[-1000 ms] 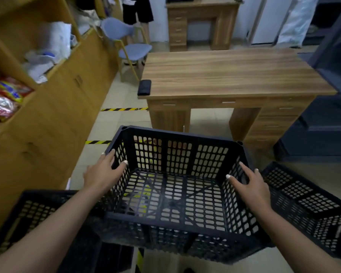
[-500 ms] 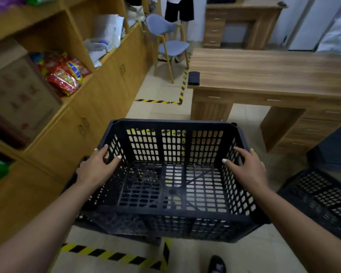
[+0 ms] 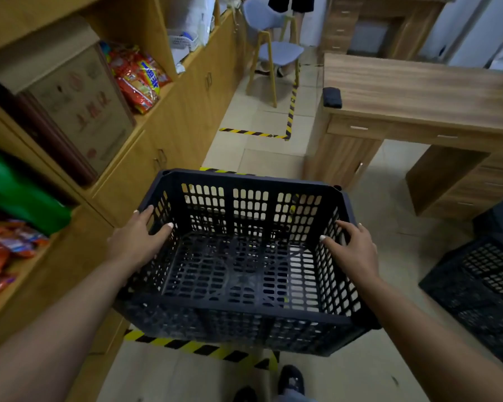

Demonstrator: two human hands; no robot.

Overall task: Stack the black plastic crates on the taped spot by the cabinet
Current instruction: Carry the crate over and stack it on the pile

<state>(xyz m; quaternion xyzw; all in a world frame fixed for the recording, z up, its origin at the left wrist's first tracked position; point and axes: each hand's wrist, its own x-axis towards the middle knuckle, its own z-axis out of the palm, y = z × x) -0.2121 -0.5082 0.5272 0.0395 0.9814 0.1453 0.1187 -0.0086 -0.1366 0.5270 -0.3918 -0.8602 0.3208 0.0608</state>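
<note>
Carrying the crate [image 3: 238, 265] leftward: since a second ago it has swung from before the desk [image 3: 418, 91] to over the taped spot [image 3: 204, 348] by the cabinet [image 3: 169, 134]. Left hand [image 3: 137, 242] and right hand [image 3: 353, 250] clasp its side rims, thumbs inside. Lowering seems next; another crate [image 3: 482, 288] waits at right.

Both arms reach forward. The left hand [image 3: 138, 239] and right hand [image 3: 353, 246] grip opposite crate [image 3: 238, 311] rims, thumbs inside.
</note>
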